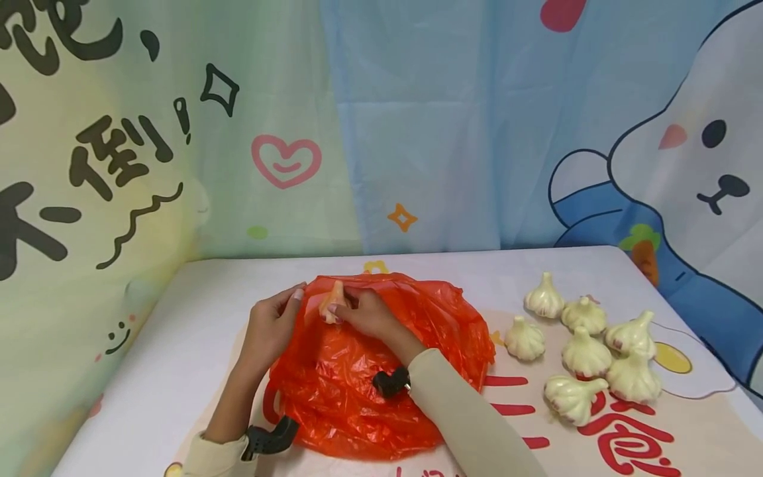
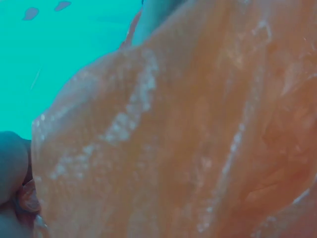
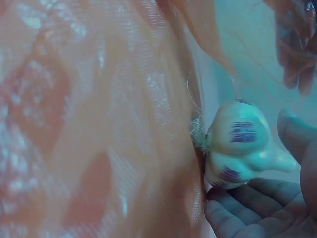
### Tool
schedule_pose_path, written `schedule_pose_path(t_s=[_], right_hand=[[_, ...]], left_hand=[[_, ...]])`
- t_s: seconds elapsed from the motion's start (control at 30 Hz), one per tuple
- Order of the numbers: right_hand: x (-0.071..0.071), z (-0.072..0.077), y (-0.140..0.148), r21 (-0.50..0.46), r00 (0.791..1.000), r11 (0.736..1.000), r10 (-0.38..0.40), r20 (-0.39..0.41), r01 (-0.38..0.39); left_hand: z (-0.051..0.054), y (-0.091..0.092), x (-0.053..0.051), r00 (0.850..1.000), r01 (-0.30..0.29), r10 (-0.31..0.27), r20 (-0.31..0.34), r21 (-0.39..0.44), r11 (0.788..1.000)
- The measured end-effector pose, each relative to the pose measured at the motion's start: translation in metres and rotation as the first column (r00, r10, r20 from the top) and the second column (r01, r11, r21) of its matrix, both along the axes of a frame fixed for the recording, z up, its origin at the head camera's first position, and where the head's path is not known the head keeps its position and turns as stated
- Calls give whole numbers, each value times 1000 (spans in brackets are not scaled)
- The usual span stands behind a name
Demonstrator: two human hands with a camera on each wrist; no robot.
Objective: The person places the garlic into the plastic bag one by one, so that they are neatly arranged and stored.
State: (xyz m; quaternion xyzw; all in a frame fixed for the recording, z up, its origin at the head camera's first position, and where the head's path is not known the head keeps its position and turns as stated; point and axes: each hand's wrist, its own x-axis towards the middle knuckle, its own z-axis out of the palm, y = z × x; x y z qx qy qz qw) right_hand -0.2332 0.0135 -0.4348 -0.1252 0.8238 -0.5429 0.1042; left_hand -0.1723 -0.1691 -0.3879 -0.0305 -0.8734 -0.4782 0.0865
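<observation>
A red plastic bag (image 1: pixel 369 391) lies spread on the table. My left hand (image 1: pixel 274 324) pinches its upper left edge; in the left wrist view the bag film (image 2: pixel 163 148) fills most of the picture, with part of the hand (image 2: pixel 14 183) at the left edge. At the bag's upper left part, my right hand (image 1: pixel 372 315) holds a garlic bulb (image 1: pixel 332 303) between thumb and fingers. The right wrist view shows this bulb (image 3: pixel 240 144), with purple streaks and a root tuft, between the thumb and fingers of the right hand (image 3: pixel 267 198), beside the bag film (image 3: pixel 99 124).
Several garlic bulbs (image 1: pixel 586 354) lie grouped on the table right of the bag. The table (image 1: pixel 220 291) has a printed cover with red characters and an egg drawing. A patterned curtain (image 1: pixel 417 132) hangs behind it.
</observation>
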Motion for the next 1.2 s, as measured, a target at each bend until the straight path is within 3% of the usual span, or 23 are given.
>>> schedule_pose_path(t_s=[0.3, 0.5, 0.67, 1.2], right_hand=[[5, 13, 10, 154, 995, 984, -85, -62, 93], [17, 20, 21, 218, 988, 972, -53, -144, 84], [27, 26, 32, 202, 983, 979, -1, -185, 39], [64, 54, 72, 141, 984, 990, 48, -174, -24]], left_hand=[[2, 2, 1, 1000, -1, 1, 24, -4, 1000], [2, 2, 0, 1000, 3, -3, 5, -12, 1000], [2, 1, 0, 1000, 14, -14, -9, -9, 1000], [2, 2, 1, 1000, 28, -28, 13, 8, 1000]])
